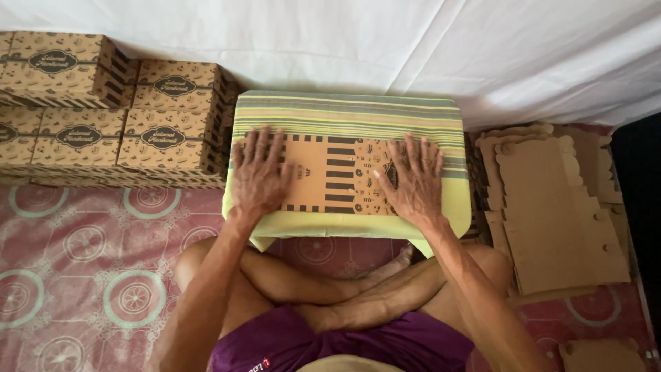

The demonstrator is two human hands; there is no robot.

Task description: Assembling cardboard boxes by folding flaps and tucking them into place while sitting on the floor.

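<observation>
Head camera looks down at a person who sits cross-legged on a pink patterned floor mat (82, 262). Both arms reach forward, bent a little at the elbows. The left hand (260, 173) lies palm down with its fingers spread wide, pressing on the left end of a flat printed cardboard sheet (344, 178). The right hand (415, 178) lies palm down in the same way, fingers spread, on the right end of the sheet. Neither hand pinches or grips anything. The sheet lies flat on a low table covered with a green striped cloth (348, 114), just in front of the knees. Folded printed boxes (110, 110) are stacked to the left. Plain flat cardboard cut-outs (558, 207) are piled to the right.
</observation>
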